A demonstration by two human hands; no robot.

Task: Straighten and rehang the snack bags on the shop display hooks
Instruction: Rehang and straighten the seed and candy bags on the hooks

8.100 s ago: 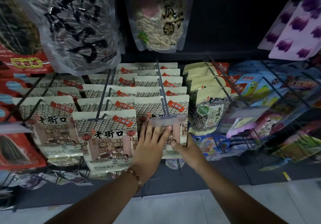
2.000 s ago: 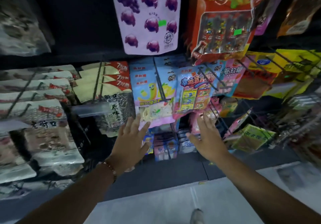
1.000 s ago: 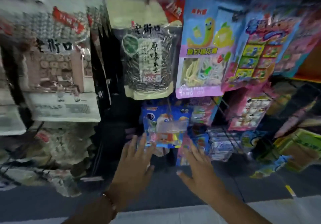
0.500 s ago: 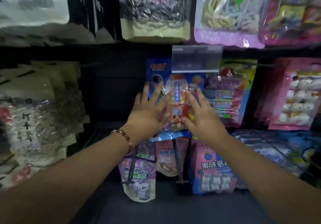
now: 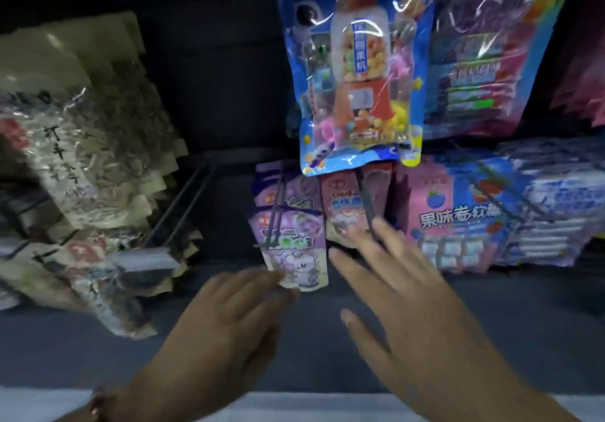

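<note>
Left hand: the left hand (image 5: 226, 320) reaches forward low in the view with fingers stretched and relaxed, grasping nothing; its fingertips (image 5: 278, 279) sit at the bottom edge of the purple bag, though blur hides whether they touch it.
Wrist: a beaded bracelet (image 5: 98, 405) circles the left wrist at the lower edge of the view.
Right hand: the right hand (image 5: 402, 297) is spread wide, fingers straight and apart, holding nothing; its longest finger overlaps the lower end of the pink bag, and whether it touches cannot be told.
Floor: a pale strip of floor (image 5: 311, 405) runs under both forearms.
Purple bag: the purple bag (image 5: 291, 245) with a cartoon animal hangs at the front of a low hook, more like it behind.
Pink bag: the pink bag (image 5: 347, 205) hangs just right of the purple one, a dark hook rod (image 5: 365, 199) running over it.
Fruit-roll bags: a row of pink and blue bags (image 5: 458, 222) hangs right of that, with pale blue bags (image 5: 553, 212) beyond.
Seed bags: clear and cream bags (image 5: 85, 166) crowd the left side, tilted and blurred.
Empty hook: a bare double-rod hook (image 5: 183, 212) stands between the seed bags and the purple bag.
Blue toy-candy bag: the blue bag (image 5: 353, 71) hangs above the low row, its bottom overlapping the tops of the purple and pink bags.
Far right: a dark multicoloured bag (image 5: 481, 55) hangs beside the blue one.
</note>
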